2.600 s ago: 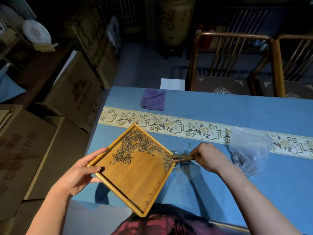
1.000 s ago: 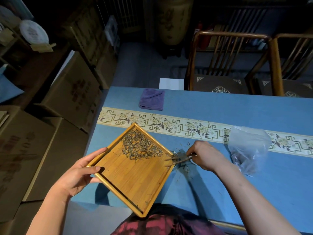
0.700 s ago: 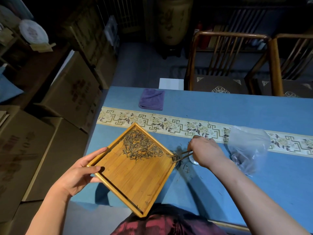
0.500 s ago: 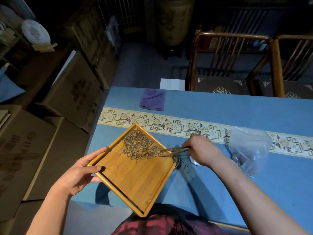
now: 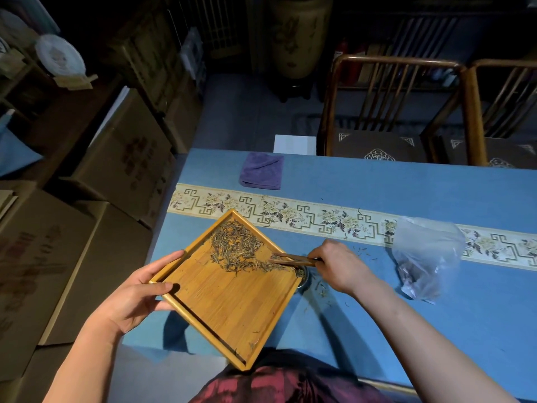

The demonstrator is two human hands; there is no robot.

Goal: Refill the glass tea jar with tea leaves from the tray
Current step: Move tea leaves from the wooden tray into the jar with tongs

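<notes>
We find the glass tea jar (image 5: 303, 275) almost hidden under the right-hand corner of the bamboo tray (image 5: 232, 303); only part of its rim and some dark leaf inside show, so we cannot tell how full it is. The tray is tilted over it, with the tea leaves (image 5: 236, 250) heaped in the upper part and a thin trail running towards the jar's corner. Our right hand (image 5: 338, 267) is closed around wooden tongs (image 5: 290, 259), whose tips lie at the edge of the heap. Our left hand (image 5: 136, 295) grips the tray's far left corner, thumb on top.

We judge the refill about midway: much of the tray is bare, yet a good heap is left. Stray leaves lie on the blue table (image 5: 436, 315) near the jar. A clear plastic bag (image 5: 427, 257) sits well apart. The printing on the cardboard boxes (image 5: 125, 161) is too dim to read.
</notes>
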